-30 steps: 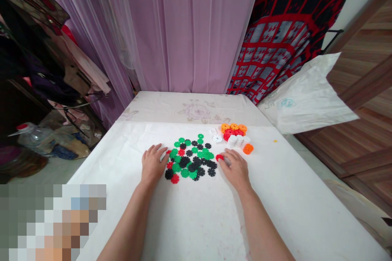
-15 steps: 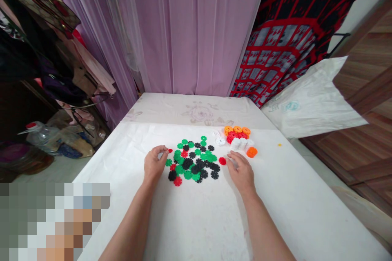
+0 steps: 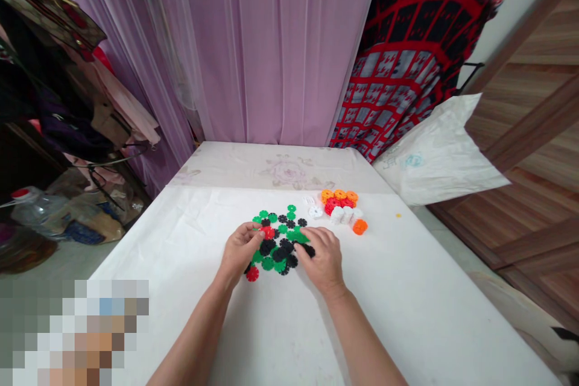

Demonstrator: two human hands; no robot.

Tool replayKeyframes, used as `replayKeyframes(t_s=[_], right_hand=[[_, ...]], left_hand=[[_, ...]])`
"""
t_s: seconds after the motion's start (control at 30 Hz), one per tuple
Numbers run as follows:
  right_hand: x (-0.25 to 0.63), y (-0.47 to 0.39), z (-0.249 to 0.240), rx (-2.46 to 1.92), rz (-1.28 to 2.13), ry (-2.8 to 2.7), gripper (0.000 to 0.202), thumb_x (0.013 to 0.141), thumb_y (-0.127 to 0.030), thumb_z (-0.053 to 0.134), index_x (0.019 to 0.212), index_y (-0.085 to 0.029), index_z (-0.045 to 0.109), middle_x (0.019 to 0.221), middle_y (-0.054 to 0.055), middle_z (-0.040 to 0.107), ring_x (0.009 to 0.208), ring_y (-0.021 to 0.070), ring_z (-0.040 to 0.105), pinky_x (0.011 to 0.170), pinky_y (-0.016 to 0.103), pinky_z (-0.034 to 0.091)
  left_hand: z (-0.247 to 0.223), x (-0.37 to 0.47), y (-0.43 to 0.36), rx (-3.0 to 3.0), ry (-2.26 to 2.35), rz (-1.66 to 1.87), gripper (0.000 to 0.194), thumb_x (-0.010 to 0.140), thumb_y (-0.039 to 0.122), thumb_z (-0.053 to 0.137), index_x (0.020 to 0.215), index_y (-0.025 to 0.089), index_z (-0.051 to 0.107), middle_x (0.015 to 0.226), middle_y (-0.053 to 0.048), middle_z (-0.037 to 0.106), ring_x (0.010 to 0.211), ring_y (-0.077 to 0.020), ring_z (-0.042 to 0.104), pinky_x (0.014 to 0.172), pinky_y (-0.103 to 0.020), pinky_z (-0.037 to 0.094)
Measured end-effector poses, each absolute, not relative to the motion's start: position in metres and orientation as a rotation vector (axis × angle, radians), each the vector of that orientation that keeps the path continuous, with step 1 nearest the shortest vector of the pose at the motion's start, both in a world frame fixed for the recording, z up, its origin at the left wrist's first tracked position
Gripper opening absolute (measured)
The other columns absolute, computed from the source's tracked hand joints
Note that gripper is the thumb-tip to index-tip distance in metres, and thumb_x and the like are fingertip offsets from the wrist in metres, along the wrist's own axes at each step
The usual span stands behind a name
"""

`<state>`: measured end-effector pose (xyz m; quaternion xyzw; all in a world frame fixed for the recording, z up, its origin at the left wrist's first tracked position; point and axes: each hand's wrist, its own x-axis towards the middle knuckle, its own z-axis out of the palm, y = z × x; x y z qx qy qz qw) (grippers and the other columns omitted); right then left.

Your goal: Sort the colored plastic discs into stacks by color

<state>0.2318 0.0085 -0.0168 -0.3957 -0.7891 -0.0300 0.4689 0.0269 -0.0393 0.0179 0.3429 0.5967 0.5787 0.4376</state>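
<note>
My left hand (image 3: 240, 248) is at the left side of a loose pile of snowflake discs, its thumb and forefinger pinched on a red snowflake disc (image 3: 268, 233). More red shows right beside those fingertips, and I cannot tell how many discs it is. My right hand (image 3: 323, 258) is over the pile's right side, thumb and fingers apart. Green discs (image 3: 296, 235) and black discs (image 3: 286, 246) lie by its fingertips, partly hidden under the hand. Another red disc (image 3: 252, 274) rests at the pile's near left edge.
Beyond my right hand stand rows of joined discs: orange (image 3: 340, 195), red (image 3: 332, 205) and white (image 3: 344, 215). An orange piece (image 3: 360, 227) and a white piece (image 3: 315, 211) sit beside them. A white bag (image 3: 438, 151) hangs at the table's right edge.
Both hands have moved inward over the pile, the left carrying its red disc rightward. The red disc that lay beside my right hand no longer shows. The view has shifted slightly.
</note>
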Motion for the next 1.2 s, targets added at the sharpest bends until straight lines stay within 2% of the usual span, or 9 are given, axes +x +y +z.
replayKeyframes(t_s=[0.17, 0.33, 0.47, 0.53, 0.63, 0.77, 0.9, 1.07, 1.2], right_hand=[[0.212, -0.003, -0.012, -0.935, 0.018, -2.029, 0.037, 0.085, -0.034, 0.069, 0.12, -0.023, 0.067, 0.114, 0.007, 0.072, 0.111, 0.0264, 0.058, 0.099, 0.044, 0.045], [0.207, -0.005, -0.011, -0.896, 0.037, -2.041, 0.025, 0.087, -0.031, 0.067, 0.111, -0.026, 0.07, 0.112, 0.005, 0.073, 0.108, 0.0249, 0.059, 0.098, 0.043, 0.047], [0.206, -0.004, -0.009, -0.885, 0.058, -2.027, 0.019, 0.087, -0.03, 0.065, 0.105, -0.025, 0.071, 0.108, 0.004, 0.074, 0.106, 0.0239, 0.061, 0.097, 0.042, 0.047], [0.213, 0.003, -0.011, -0.913, 0.025, -1.995, 0.018, 0.087, -0.03, 0.065, 0.102, -0.025, 0.071, 0.107, 0.005, 0.074, 0.105, 0.0239, 0.062, 0.097, 0.041, 0.047], [0.238, 0.019, -0.018, -1.017, -0.067, -1.895, 0.017, 0.088, -0.031, 0.064, 0.1, -0.022, 0.071, 0.103, 0.007, 0.075, 0.1, 0.0238, 0.064, 0.093, 0.041, 0.048], [0.278, 0.039, -0.036, -1.178, -0.076, -1.771, 0.02, 0.088, -0.036, 0.063, 0.094, -0.021, 0.073, 0.098, 0.009, 0.077, 0.093, 0.0236, 0.067, 0.089, 0.041, 0.05], [0.292, 0.041, -0.048, -1.259, 0.013, -1.806, 0.021, 0.085, -0.039, 0.064, 0.092, -0.023, 0.076, 0.098, 0.008, 0.077, 0.092, 0.0231, 0.068, 0.088, 0.039, 0.052], [0.288, 0.035, -0.047, -1.313, 0.009, -1.866, 0.018, 0.082, -0.036, 0.066, 0.089, -0.024, 0.078, 0.101, 0.007, 0.077, 0.091, 0.023, 0.067, 0.087, 0.039, 0.052], [0.286, 0.033, -0.045, -1.335, -0.008, -1.928, 0.017, 0.081, -0.036, 0.067, 0.087, -0.024, 0.078, 0.101, 0.006, 0.077, 0.091, 0.0229, 0.066, 0.087, 0.038, 0.051]], left_hand=[[0.021, 0.043, -0.04, 0.853, 1.393, 1.363, 0.048, 0.051, 0.051, 0.085, 0.077, 0.019, 0.06, 0.06, 0.004, 0.062, 0.05, -0.0062, 0.049, 0.051, -0.019, 0.038], [0.02, 0.047, -0.04, 0.88, 1.366, 1.318, 0.048, 0.051, 0.05, 0.085, 0.073, 0.02, 0.055, 0.057, 0.005, 0.06, 0.049, -0.0059, 0.048, 0.05, -0.019, 0.037], [0.014, 0.041, -0.04, 0.978, 1.42, 1.294, 0.045, 0.058, 0.055, 0.079, 0.074, 0.021, 0.056, 0.059, 0.004, 0.062, 0.05, -0.0078, 0.05, 0.051, -0.02, 0.039], [0.011, 0.033, -0.041, 1.091, 1.551, 1.327, 0.039, 0.066, 0.057, 0.071, 0.075, 0.022, 0.058, 0.062, 0.003, 0.063, 0.053, -0.0103, 0.053, 0.054, -0.023, 0.042], [0.008, 0.013, -0.043, 1.285, 1.966, 1.418, 0.027, 0.077, 0.051, 0.062, 0.082, 0.025, 0.063, 0.07, 0.002, 0.068, 0.06, -0.0135, 0.058, 0.062, -0.026, 0.046], [0.001, -0.013, -0.044, 1.36, 2.268, 1.406, 0.018, 0.078, 0.045, 0.06, 0.082, 0.028, 0.066, 0.077, -0.001, 0.073, 0.076, -0.0198, 0.066, 0.074, -0.031, 0.051], [-0.01, -0.024, -0.041, 1.224, 2.275, 1.411, 0.023, 0.078, 0.049, 0.059, 0.084, 0.029, 0.067, 0.079, 0.0, 0.075, 0.076, -0.0203, 0.068, 0.073, -0.031, 0.051], [-0.019, -0.029, -0.037, 1.074, 2.157, 1.491, 0.036, 0.074, 0.057, 0.059, 0.088, 0.024, 0.066, 0.08, -0.003, 0.075, 0.073, -0.0188, 0.068, 0.073, -0.031, 0.052], [-0.019, -0.029, -0.037, 1.047, 2.099, 1.513, 0.038, 0.074, 0.057, 0.059, 0.089, 0.023, 0.066, 0.079, -0.003, 0.075, 0.071, -0.0177, 0.068, 0.073, -0.03, 0.053]])
